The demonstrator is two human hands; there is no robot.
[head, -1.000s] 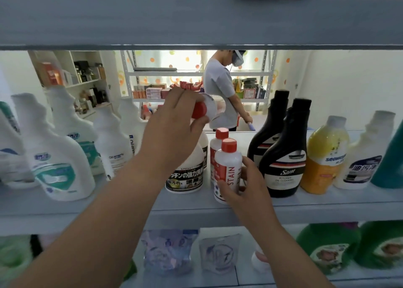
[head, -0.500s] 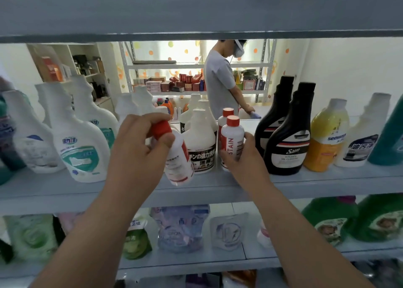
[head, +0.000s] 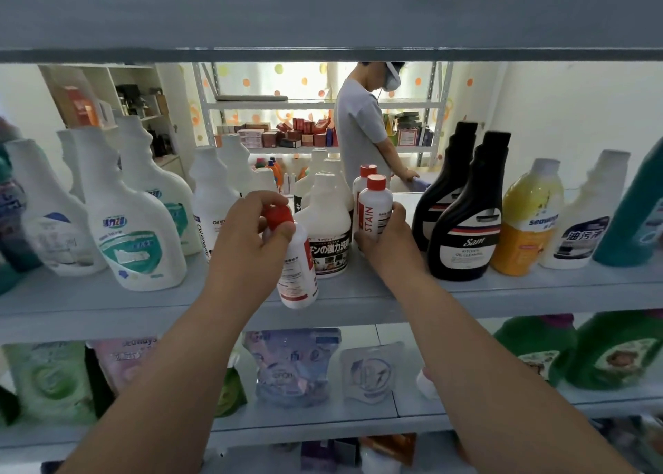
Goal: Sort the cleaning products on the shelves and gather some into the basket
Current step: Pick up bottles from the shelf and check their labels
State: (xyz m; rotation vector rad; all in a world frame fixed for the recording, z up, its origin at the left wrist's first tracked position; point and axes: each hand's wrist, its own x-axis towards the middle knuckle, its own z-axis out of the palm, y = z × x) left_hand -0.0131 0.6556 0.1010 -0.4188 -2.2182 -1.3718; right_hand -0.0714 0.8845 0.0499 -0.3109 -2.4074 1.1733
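Left hand (head: 251, 238): fingers and thumb curled round the red cap of the small white bottle (head: 298, 280), held tilted over the shelf's front edge.
Right hand (head: 385, 238): fingers wrapped round the STAIN bottle (head: 375, 210), upright on the middle shelf (head: 107, 303).
Between hands: white jug (head: 328, 229).
Room: person in grey shirt (head: 358, 125) at far shelving.

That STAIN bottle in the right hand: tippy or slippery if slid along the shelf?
Probably tippy: the STAIN bottle is tall and narrow, standing upright on the shelf. Likely stiff plastic: the right hand grips it without visible denting. Its glossy wall may slip a little.
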